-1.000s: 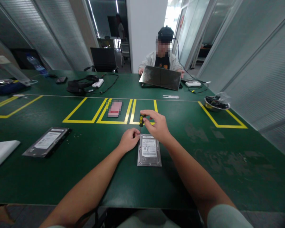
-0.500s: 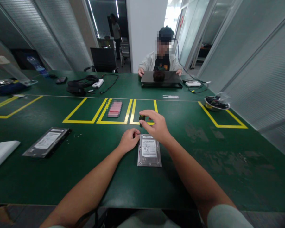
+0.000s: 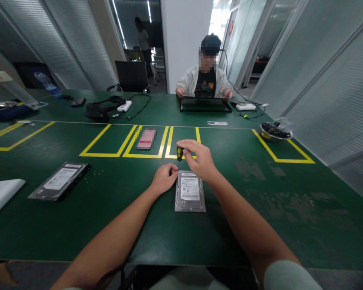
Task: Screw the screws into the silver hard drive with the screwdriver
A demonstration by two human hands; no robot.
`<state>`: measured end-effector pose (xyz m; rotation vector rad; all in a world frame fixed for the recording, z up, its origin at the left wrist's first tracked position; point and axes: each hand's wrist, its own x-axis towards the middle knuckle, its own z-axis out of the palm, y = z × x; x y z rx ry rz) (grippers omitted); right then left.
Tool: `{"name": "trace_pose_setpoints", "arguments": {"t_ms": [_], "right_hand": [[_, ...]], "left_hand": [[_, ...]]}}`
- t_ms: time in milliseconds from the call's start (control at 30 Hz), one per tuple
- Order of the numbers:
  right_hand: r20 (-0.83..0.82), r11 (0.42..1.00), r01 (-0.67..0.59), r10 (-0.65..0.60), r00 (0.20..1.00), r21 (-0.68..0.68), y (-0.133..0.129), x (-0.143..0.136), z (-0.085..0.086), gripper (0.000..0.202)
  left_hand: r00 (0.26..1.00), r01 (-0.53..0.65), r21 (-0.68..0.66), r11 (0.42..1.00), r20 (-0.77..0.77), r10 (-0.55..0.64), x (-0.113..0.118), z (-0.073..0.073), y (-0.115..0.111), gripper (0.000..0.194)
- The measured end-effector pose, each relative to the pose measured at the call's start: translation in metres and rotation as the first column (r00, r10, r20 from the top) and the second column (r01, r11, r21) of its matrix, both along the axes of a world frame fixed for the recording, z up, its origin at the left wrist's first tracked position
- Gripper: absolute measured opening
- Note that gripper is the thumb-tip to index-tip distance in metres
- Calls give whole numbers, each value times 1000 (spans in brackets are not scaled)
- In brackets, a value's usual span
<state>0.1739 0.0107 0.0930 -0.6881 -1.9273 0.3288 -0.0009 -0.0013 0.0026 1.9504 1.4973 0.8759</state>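
The right hand [image 3: 201,159] hides the far right corner of the hard drive [image 3: 190,204] near the table's [image 3: 169,245] front edge. The tip of the screwdriver [image 3: 180,154] is too small to make out beside the fingertips of the left hand [image 3: 163,178]; whether it sits in a screw cannot be told. The drive's label print is unreadable. Toward the table's left end, a white object [image 3: 3,196] is cut off by the picture's edge, and some scattered bits [image 3: 99,173] are too tiny to identify. Pixelation blurs a pink item [image 3: 147,139].

Smooth metal hard drive [image 3: 190,192], screwdriver handle [image 3: 179,154] probably plastic
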Motion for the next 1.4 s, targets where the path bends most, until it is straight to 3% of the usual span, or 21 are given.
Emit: {"name": "trace_pose_setpoints", "arguments": {"t_ms": [267,500,967,1400], "right_hand": [[9,996,88,-88,996,27,-1,-2,0,21],[23,997,39,-40,999,65,-1,-1,1,26],[31,997,75,-75,997,18,-2,-2,3,14],[26,996,74,-76,997,52,-2,-2,2,16]], "left_hand": [[1000,-4,2,1000,-16,4,0,2,0,9],[1000,-3,-11,1000,-2,3,1,2,0,8],[1000,5,9,1000,-4,-5,0,1,0,7],[1000,8,-2,1000,-11,-8,0,1,0,7]]}}
